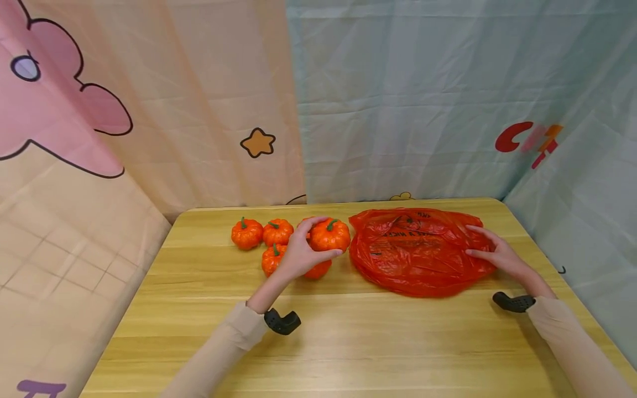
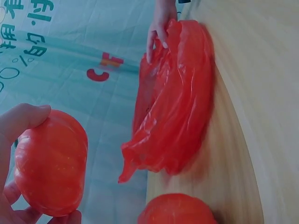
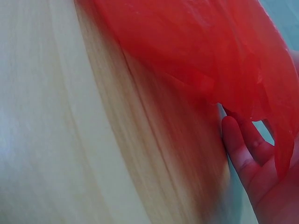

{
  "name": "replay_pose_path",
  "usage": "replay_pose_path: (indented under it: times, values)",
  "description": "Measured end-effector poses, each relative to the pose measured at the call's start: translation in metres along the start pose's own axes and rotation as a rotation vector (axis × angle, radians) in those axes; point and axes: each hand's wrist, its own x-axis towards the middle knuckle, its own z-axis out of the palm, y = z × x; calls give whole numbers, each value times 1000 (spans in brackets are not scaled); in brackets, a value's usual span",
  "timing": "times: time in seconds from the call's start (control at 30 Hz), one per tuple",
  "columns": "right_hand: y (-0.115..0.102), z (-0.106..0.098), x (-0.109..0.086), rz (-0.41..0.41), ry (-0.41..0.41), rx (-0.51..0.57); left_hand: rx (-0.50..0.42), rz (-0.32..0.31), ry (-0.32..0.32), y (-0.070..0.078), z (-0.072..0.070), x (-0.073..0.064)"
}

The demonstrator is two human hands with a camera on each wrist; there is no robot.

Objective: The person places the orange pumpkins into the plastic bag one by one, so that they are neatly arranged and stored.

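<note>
A person's two bare hands, in pale sleeves, reach over a wood-grain worktop (image 1: 348, 342). The left hand (image 1: 300, 255) curls its grip round a small orange pumpkin (image 1: 330, 236), thumb on one side and fingers on the other, holding it above the surface with its green stem uppermost, just beside the left end of a red plastic bag (image 1: 418, 254). The bag lies crumpled on the right half of the worktop, thin and see-through, with black printing on it. The right hand (image 1: 505, 258) is at the bag's right end, its grip loose and spread: thumb and forefinger stand apart, touching the film, and the close view from that wrist shows part of the bag hanging over the fingers. More small orange pumpkins sit in a cluster left of the bag: a far-left pumpkin (image 1: 246, 234), a second pumpkin (image 1: 277, 232) near it, a nearer pumpkin (image 1: 271, 261), and others partly hidden by the left hand. A black curved fitting (image 1: 282, 321) sits at the left wrist, with a matching piece (image 1: 514, 302) at the right. Behind hang cartoon-printed curtains (image 1: 423, 110), peach and pale blue-green, bearing an orange star (image 1: 258, 142).
</note>
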Motion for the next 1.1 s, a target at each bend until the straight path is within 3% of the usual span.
replay_pose_path:
  times: [0.63,1.1]
  values:
    - [-2,1,1,-5,-4,6,-35,29,-74,22,45,26]
    - [0,2,-2,-25,17,12,-25,13,-102,35,91,42]
